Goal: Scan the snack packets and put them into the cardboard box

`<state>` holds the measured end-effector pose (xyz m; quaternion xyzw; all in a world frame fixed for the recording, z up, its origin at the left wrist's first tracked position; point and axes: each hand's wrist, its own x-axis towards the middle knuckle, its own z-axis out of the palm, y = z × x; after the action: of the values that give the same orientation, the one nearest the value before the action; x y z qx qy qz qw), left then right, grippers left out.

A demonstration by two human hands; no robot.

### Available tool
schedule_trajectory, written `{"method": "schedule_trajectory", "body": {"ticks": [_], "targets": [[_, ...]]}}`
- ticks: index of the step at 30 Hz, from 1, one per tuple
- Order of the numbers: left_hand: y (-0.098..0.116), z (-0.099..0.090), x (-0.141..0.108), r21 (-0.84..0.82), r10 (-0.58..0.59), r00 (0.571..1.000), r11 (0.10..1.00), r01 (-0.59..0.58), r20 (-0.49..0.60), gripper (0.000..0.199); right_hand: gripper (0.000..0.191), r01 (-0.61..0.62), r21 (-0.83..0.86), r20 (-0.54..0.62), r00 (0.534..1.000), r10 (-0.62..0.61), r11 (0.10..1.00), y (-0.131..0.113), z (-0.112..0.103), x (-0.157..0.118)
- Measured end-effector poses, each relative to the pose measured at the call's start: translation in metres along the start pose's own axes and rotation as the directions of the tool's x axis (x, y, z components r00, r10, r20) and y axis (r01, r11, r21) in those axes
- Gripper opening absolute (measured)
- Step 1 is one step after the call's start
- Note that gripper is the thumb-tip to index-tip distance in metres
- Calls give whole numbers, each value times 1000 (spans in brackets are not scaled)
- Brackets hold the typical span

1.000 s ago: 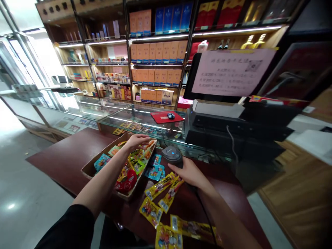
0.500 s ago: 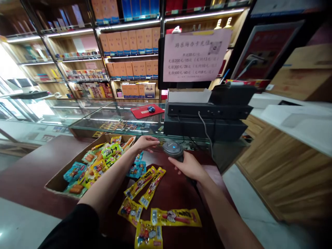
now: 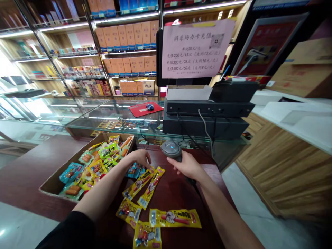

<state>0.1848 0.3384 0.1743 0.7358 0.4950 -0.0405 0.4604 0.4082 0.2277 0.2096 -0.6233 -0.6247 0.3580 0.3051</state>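
My right hand (image 3: 189, 166) is wrapped round the handle of a dark grey barcode scanner (image 3: 171, 149), which has a small blue light on top. Bent downward, my left hand (image 3: 141, 157) hovers by the upper end of a long yellow sausage packet (image 3: 140, 183), its fingers slightly apart. Beside that lies a second long yellow packet (image 3: 151, 188). Blue snack packets (image 3: 135, 171) are partly hidden under my left hand and wrist. Nearer to me are a sideways long yellow packet (image 3: 175, 218) and two shorter yellow packets (image 3: 128, 211), (image 3: 147, 235).
An open cardboard box (image 3: 49, 185) of mixed snack packets stands left on the dark red table (image 3: 23, 166). Behind are a glass counter (image 3: 85, 119), a red mouse pad (image 3: 137, 110) and a black till (image 3: 204, 126) with cables. A wooden cabinet (image 3: 282, 176) stands right.
My left hand has come down and toward me, from above the blue packets to the top of the long yellow packets. The scanner stays in my right hand, almost unmoved.
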Motion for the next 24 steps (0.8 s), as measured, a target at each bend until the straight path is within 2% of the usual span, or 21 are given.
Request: {"method": "schedule_trajectory", "body": {"ticks": [2, 5, 8, 10, 12, 14, 15, 17, 19, 22, 24], "targets": [[0, 4, -1, 157, -27, 998, 987, 18, 51, 38, 34, 0, 1, 4, 1000, 0, 1000, 0, 1, 0], [1, 11, 4, 312, 13, 996, 949, -40, 89, 32, 33, 2, 4, 14, 1000, -2, 1000, 0, 2, 0], [-1, 14, 11, 397, 93, 990, 909, -128, 107, 35, 32, 3, 1, 21, 1000, -4, 1000, 1, 3, -1], [-4, 10, 13, 380, 134, 987, 912, -157, 87, 34, 31, 1, 5, 27, 1000, -1, 1000, 1, 5, 0], [-7, 3, 14, 220, 175, 984, 960, -175, 17, 33, 31, 1, 18, 41, 999, -2, 1000, 2, 7, 1], [-8, -4, 13, -78, 181, 980, 979, -187, -85, 34, 31, 4, 28, 51, 999, -5, 1000, 3, 8, 2], [-7, -7, 13, -243, 166, 977, 950, -195, -135, 34, 30, 4, 30, 54, 999, -6, 1000, 2, 8, 3], [-5, -11, 12, -522, 116, 971, 826, -212, -211, 34, 29, -1, 28, 55, 998, 0, 1000, 1, 9, 3], [-2, -14, 12, -703, 89, 966, 670, -238, -242, 31, 29, -16, 24, 50, 999, 15, 1000, 0, 9, 3], [3, -19, 13, -878, 22, 965, 411, -245, -259, 16, 28, -21, 17, 48, 999, 20, 1000, -1, 12, 3], [5, -24, 13, -943, -29, 972, 253, -218, -233, 18, 28, -18, 14, 55, 998, 17, 1000, -2, 15, 4]]}}
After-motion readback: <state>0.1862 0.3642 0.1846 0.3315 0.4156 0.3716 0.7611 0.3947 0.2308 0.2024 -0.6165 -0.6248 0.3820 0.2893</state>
